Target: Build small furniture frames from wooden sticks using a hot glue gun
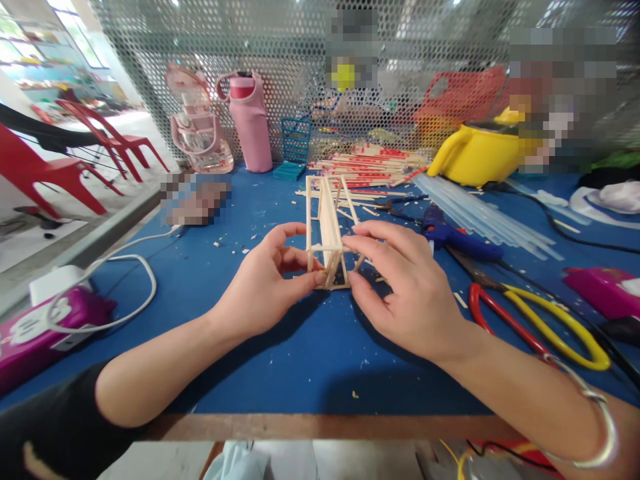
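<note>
A small box-shaped frame of thin wooden sticks (327,217) stands on the blue tabletop between my hands. My left hand (260,287) grips its near left lower part, thumb in front and fingers reaching inside. On the other side, my right hand (415,287) has its thumb and fingertips closed around the near right edge. A short stick shows between the right thumb and fingers; whether it is joined to the frame I cannot tell. Beyond the frame lies a loose pile of red-tipped wooden sticks (370,165).
A blue glue gun (460,241), red-and-yellow-handled scissors (555,327) and clear glue sticks (485,210) lie right. Bottles (251,127), a teal stand (294,147) and a yellow pot (483,153) line the mesh panel (290,40). A purple power strip (60,320) sits left.
</note>
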Available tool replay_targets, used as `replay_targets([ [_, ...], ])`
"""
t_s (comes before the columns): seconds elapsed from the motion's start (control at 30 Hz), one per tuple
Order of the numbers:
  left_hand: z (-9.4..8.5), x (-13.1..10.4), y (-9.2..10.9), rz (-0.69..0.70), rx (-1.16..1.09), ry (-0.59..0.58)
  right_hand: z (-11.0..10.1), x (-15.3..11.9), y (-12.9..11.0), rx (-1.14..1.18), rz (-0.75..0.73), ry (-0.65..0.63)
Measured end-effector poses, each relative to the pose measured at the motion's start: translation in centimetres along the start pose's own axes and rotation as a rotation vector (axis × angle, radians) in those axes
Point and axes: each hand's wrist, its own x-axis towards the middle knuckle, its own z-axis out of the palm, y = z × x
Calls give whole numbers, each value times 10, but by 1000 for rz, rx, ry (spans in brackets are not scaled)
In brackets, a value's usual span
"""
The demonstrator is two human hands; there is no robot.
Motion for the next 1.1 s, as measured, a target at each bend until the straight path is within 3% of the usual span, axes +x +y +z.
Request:
replay_targets([
  [0.33,-4,0,-1,45,101,-24,1,0,-2,-17,-8,2],
  [0.53,-20,-1,-2,16,525,-134,0,1,4,-42,-7,54],
  [0.7,-20,1,-5,126,723,-157,-2,5,12,-44,19,144],
  [0.9,-22,11,5,213,558,50,-5,8,17,174,291,194],
  [1.1,-21,37,26,129,169,107,5,10,27,658,734,-49],
])
